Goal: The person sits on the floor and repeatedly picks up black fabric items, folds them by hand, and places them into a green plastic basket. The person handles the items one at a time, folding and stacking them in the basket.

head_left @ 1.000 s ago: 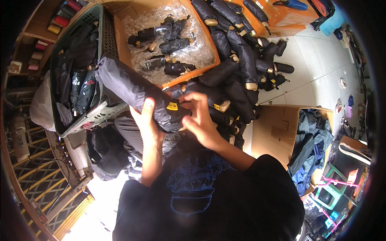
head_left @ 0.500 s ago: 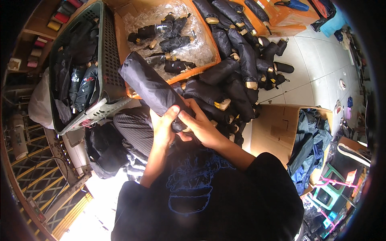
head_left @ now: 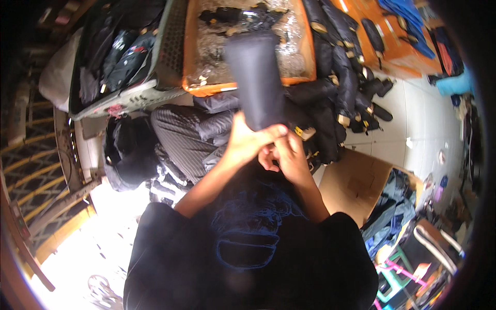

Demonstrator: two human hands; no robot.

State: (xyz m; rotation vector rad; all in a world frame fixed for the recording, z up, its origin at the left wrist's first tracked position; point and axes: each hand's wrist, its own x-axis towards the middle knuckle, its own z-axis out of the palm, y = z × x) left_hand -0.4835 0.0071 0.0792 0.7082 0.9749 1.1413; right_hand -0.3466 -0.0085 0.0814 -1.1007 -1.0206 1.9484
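A folded umbrella [head_left: 256, 77] in a black fabric sleeve points up and away in front of my chest, a little blurred. My left hand [head_left: 247, 138] is closed round its near end, the thumb lying across toward the right. Close against that end, my right hand [head_left: 288, 152] has its fingers curled in a pinch. What those fingers hold is hidden, and so is the umbrella's handle end. Behind and to the right lies a pile of similar black umbrellas [head_left: 343, 88] with pale handle ends.
An orange-rimmed box [head_left: 302, 31] lined with clear plastic holds several dark umbrellas. Left of it stands a grey-green perforated basket [head_left: 170, 51] of umbrellas. A cardboard box [head_left: 354, 181] with blue fabric sits at right, near a green stool [head_left: 398, 281]. A striped-trouser leg [head_left: 178, 134] is at left.
The umbrella has swung from leaning left to nearly upright. My right hand has slid off its side to the near end. The whole view has shifted, so the surroundings sit farther right.
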